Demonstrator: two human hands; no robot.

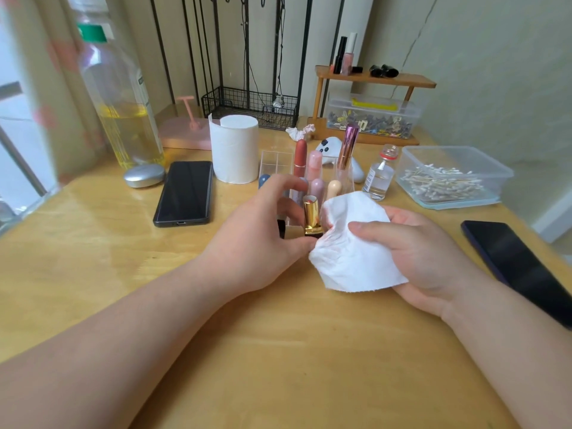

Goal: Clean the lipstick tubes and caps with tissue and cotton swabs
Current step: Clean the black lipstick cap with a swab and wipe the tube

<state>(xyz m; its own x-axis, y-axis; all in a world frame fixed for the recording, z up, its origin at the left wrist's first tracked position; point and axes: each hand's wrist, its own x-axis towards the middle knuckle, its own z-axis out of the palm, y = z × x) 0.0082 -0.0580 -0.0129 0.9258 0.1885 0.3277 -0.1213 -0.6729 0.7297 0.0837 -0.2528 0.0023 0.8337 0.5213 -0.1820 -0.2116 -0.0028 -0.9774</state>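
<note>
Your left hand (263, 230) grips the gold lipstick tube (312, 218) upright above the bench (123, 274), exposing its side for wiping. Your right hand (427, 261) closes on the crumpled tissue (353, 243), pressed against the tube's base.

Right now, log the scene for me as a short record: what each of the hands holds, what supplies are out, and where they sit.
left hand: holds gold lipstick tube upright, uncapped
right hand: holds white tissue beside the tube; faint red marks on it
clear organizer: behind the hands, lipsticks standing in it
tissue roll: upright, left of organizer
cotton swabs: in clear container, right
small glass bottle: between organizer and swabs
black phone: flat, left of the roll
table: wooden
</note>
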